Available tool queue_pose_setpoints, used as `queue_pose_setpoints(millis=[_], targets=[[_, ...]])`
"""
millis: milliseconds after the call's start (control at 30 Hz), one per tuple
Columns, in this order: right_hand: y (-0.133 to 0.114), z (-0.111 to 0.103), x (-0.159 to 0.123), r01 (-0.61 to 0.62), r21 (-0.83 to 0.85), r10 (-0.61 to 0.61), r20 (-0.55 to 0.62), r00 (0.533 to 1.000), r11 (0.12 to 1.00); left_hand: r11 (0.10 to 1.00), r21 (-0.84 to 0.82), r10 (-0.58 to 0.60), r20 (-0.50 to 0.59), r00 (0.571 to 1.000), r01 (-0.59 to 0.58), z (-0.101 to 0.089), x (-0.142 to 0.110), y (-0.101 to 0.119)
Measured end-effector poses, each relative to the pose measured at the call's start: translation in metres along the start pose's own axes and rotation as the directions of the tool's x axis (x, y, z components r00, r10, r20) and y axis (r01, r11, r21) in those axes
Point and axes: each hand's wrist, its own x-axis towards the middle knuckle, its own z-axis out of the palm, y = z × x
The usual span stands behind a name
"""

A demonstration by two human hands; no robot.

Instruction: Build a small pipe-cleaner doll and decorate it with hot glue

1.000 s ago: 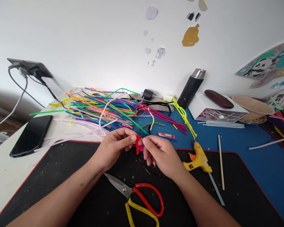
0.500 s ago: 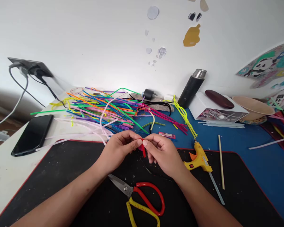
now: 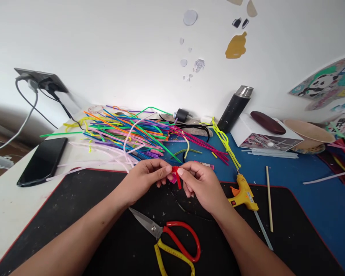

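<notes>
Between my two hands is a short red pipe cleaner (image 3: 178, 181), bent at the top with one end hanging down. My left hand (image 3: 149, 176) pinches its left part between thumb and forefinger. On the other side, my right hand (image 3: 199, 182) pinches the right part the same way. A small magenta piece (image 3: 174, 179) shows behind the red one, partly hidden by the fingers. Below the hands, scissors (image 3: 161, 232) with one red and one yellow handle lie on the black mat (image 3: 109, 214).
A heap of coloured pipe cleaners (image 3: 126, 132) lies behind my hands. To the right are a yellow glue gun (image 3: 244, 193) and a wooden stick (image 3: 269, 199). A black phone (image 3: 43, 161) is at left; a black flask (image 3: 235, 109) leans near a white box (image 3: 264, 132).
My hands have drawn slightly apart, and more of the red pipe cleaner shows between the fingertips. The whole view has shifted a little.
</notes>
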Motion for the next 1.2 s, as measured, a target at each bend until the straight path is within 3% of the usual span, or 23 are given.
queue_pose_setpoints(millis=[500,600,767,867,1200], targets=[[-0.0009,0.009,-0.0021,0.046,-0.138,-0.055,-0.066,0.996,0.989,0.998,0.069,0.01,-0.063,0.998,-0.006,0.0083,-0.003,0.0016],[0.001,0.008,-0.0005,0.027,-0.079,-0.031,-0.052,0.998,0.997,0.998,0.064,0.014,-0.063,0.998,-0.01,0.0084,-0.0028,0.0003],[0.0043,0.0015,0.0032,-0.038,0.113,0.03,0.065,0.997,0.993,0.998,0.027,0.052,-0.08,0.995,-0.05,0.0076,-0.0025,-0.0008],[0.005,-0.0005,0.0042,-0.039,0.167,0.031,0.047,0.998,0.985,0.998,0.004,0.061,-0.087,0.994,-0.061,0.0067,-0.002,-0.0018],[0.0008,0.0,0.0023,-0.021,0.081,0.017,0.047,0.999,0.996,0.994,0.097,0.056,-0.056,0.997,-0.051,0.0074,-0.0039,-0.0004]])
